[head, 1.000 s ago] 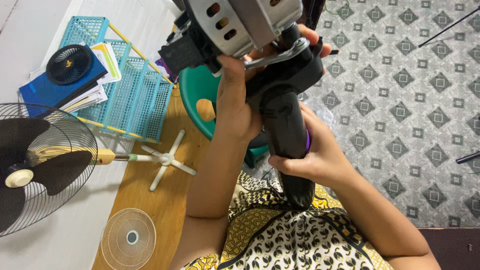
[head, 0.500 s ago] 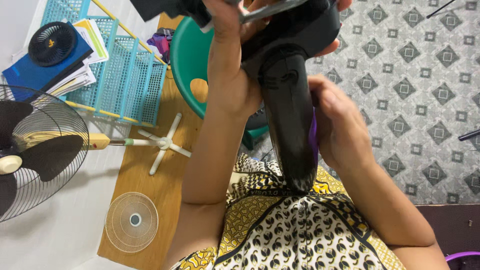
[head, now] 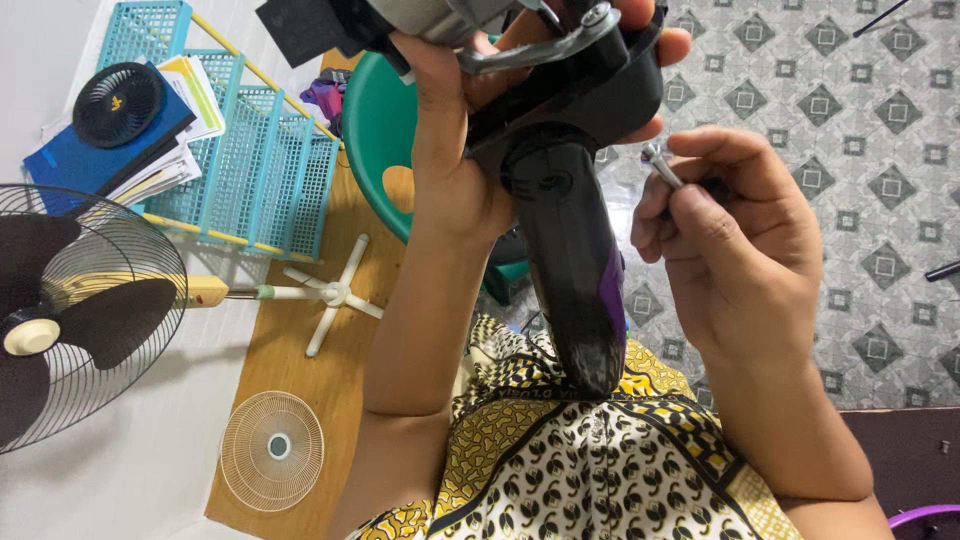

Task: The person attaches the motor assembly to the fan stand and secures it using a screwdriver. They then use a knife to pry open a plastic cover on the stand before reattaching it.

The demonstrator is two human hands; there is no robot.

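Over at the far left, a big standing fan (head: 70, 310) lies tipped on its side, its black blades behind the wire cage, the pale pole running out to a white cross-shaped foot (head: 335, 292) on the wooden board (head: 300, 400). Above it sits a turquoise mesh rack (head: 255, 170) with a stack of books and papers (head: 110, 165) leaning into it and a small black round fan (head: 118, 103) resting on top. A loose cream fan grille (head: 272, 450) lies flat near the board's near end. A green plastic tub (head: 375, 140) stands just beyond the person's arm.

Then the person, in a yellow patterned garment. The left hand (head: 455, 160) is clamped tight around the upper part of a black fan neck housing (head: 570, 250), thumb side toward us, fingers wrapping round the far side; it holds the piece upright, its lower end propped on the lap, which seems to take the weight and steady it. At the top, a grey motor body (head: 440, 15) and a curved metal bracket (head: 540, 45) sit on the housing, partly cut off by the frame.

To the right, the right hand (head: 740, 240) is apart from the housing, fingers pinched shut on a small metal screw-like piece (head: 662, 165), held up near the joint. Behind is grey patterned floor (head: 850, 120).
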